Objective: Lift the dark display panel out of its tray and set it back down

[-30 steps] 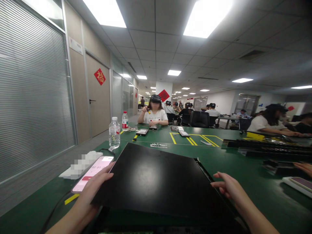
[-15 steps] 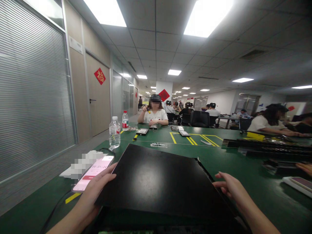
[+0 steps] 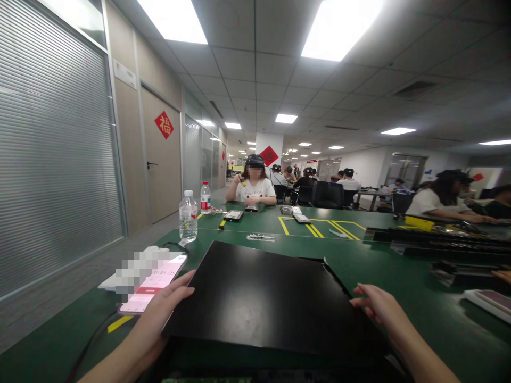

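A flat black metal cover (image 3: 255, 298) lies slightly tilted over a black case, its left side lifted. Along the case's right side a rim (image 3: 329, 266) shows beyond the cover. At the bottom of the view a strip of green circuit board (image 3: 205, 380) peeks out; the rest of the inside is hidden. My left hand (image 3: 170, 303) grips the cover's left edge, thumb on top and the other fingers out of sight beneath. My right hand (image 3: 377, 308) is by the right edge, fingers apart and loosely bent, fingertips at or very near the edge.
Left of the case are a phone (image 3: 154, 287) showing a timer, a cable and a clear bottle (image 3: 188, 217). Small parts (image 3: 260, 237) and drives (image 3: 233, 215) lie farther across the green table. Black metal rails (image 3: 431, 239) are stacked right. Co-workers sit opposite and right.
The cover's left side and far edge have come down slightly, and my left hand has shifted a little to the right with it. My right hand has barely moved.
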`<state>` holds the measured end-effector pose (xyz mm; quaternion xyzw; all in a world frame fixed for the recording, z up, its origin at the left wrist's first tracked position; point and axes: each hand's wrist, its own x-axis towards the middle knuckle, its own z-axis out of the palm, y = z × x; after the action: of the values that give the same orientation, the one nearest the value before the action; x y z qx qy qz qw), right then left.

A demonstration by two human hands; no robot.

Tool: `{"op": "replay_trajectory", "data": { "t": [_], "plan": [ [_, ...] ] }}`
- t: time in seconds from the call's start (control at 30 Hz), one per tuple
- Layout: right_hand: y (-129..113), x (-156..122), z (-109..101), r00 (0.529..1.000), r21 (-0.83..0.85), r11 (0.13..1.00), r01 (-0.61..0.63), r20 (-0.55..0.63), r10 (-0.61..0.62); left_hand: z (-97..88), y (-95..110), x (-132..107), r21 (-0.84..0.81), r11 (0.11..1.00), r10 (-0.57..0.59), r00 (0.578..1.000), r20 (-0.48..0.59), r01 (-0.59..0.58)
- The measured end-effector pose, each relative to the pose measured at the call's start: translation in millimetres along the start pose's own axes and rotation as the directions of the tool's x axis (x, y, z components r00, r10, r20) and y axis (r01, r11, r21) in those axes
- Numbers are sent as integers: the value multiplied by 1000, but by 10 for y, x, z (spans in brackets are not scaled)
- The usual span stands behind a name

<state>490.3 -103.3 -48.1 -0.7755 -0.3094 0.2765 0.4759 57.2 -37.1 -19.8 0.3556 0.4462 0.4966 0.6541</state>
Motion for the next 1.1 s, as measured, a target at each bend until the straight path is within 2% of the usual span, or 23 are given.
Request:
{"op": "replay_trajectory", "data": {
  "t": [0.17,0.37,0.63,0.77,1.1],
  "plan": [
    [-1,7,2,1000,-61,998,26,-9,-26,3,-5,-16,7,1000,-16,998,58,15],
    [55,77,5,997,-182,981,70,-28,-77,17,-13,-10,27,997,-76,995,58,74],
    [42,36,24,988,-407,903,137,-4,-151,1,-15,-19,46,996,-82,992,93,78],
    [-18,-44,41,983,-499,853,154,-8,-182,4,-17,-19,77,993,-90,995,50,86],
    [-29,-120,74,983,-547,824,145,-14,-182,-71,-86,-3,112,992,-72,991,112,60]
  ]
}}
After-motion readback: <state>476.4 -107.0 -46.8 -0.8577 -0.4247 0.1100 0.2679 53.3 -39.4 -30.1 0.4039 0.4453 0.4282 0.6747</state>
